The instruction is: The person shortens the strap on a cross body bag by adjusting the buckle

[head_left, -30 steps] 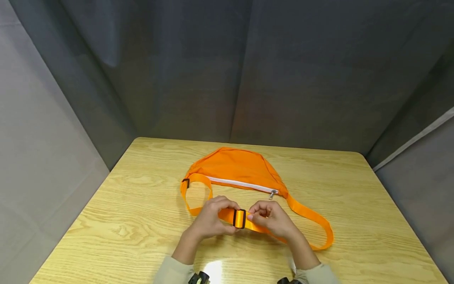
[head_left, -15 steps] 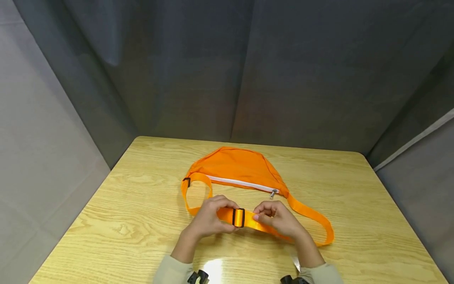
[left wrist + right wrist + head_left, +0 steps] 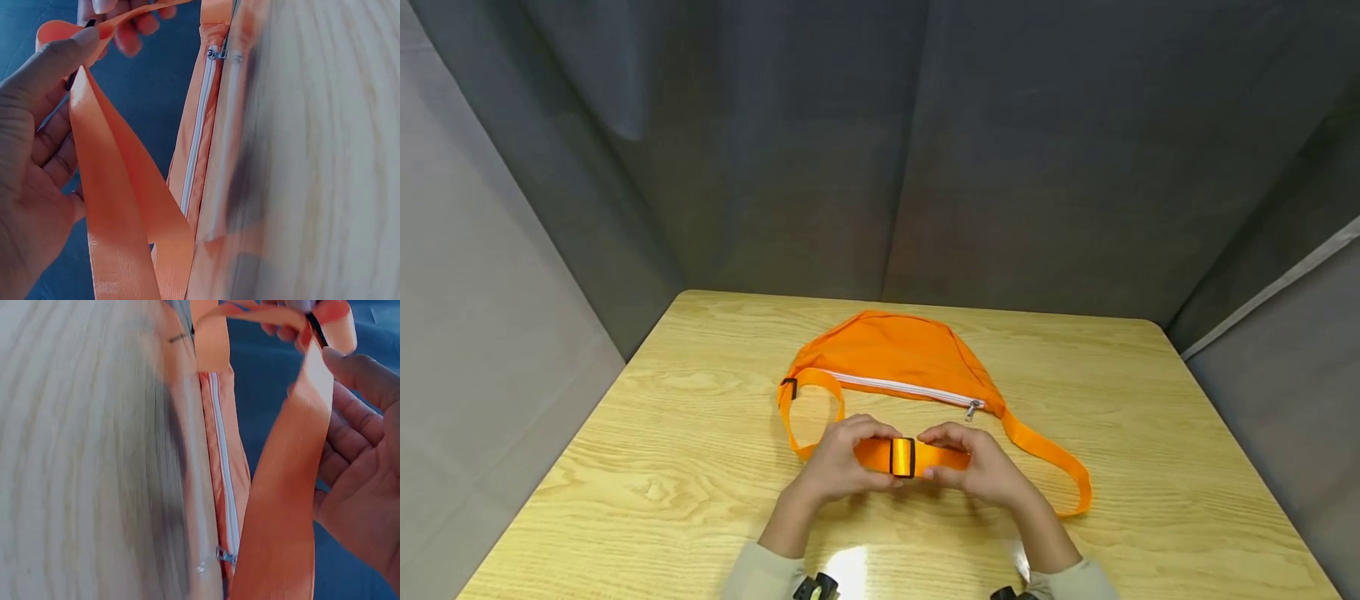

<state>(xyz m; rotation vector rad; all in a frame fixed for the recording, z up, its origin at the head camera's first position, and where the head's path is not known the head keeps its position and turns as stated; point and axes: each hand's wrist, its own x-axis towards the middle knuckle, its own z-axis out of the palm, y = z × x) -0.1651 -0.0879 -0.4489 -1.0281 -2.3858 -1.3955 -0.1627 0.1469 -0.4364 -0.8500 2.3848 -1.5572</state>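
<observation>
An orange waist bag [image 3: 895, 346] lies on the table, its white zipper [image 3: 902, 387] facing the person. Its orange strap [image 3: 1048, 454] loops forward from both ends. The left hand [image 3: 842, 462] pinches the strap at a black slider buckle [image 3: 902, 457], thumb below and fingers above. Just right of the buckle, the right hand [image 3: 977, 462] holds the strap by its edges between thumb and fingers. In the left wrist view the left thumb lies against the buckle, with strap [image 3: 112, 200] hanging in a fold. Strap [image 3: 284, 487] also hangs past the right palm in the right wrist view.
A second black strap buckle [image 3: 790, 387] sits by the bag's left end. The wooden table [image 3: 647, 492] is bordered by dark curtains [image 3: 775, 167] behind and grey panels [image 3: 497, 333] at the sides. A metal zipper pull [image 3: 972, 408] hangs at the zipper's right end.
The right hand slid right along the strap, then came back left close to the buckle, its thumb now at the strap's lower edge. The left hand stayed at the buckle.
</observation>
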